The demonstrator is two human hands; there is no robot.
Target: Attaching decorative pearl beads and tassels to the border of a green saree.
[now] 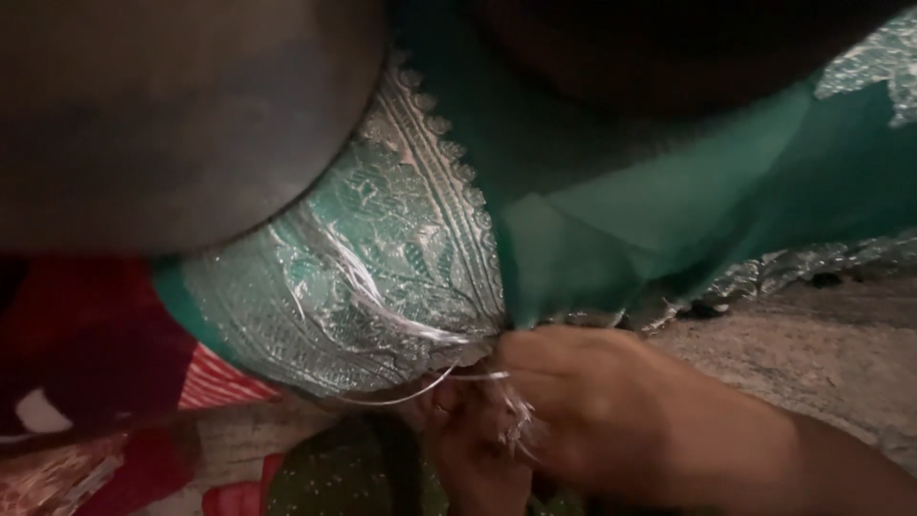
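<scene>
— Where is the work just now?

— At the hem of the green sari [611,229], where its silver brocade border [382,248] hangs down from above the floor [821,344]. My right hand [611,411] pinches the edge of the cloth. My left hand [468,449] sits below it, fingers closed round a few loose silver threads [420,387].

— Which step, then?

— Tassel work on the fringe, I judge: gathering strands for a knot. The knot itself is hidden between my fingers.

— What does the next move call for?

— Steady tension on the threads and a firm pinch, so the strands neither slip nor snag the brocade. A red patterned cloth [86,354] lies to the left, apart.
</scene>
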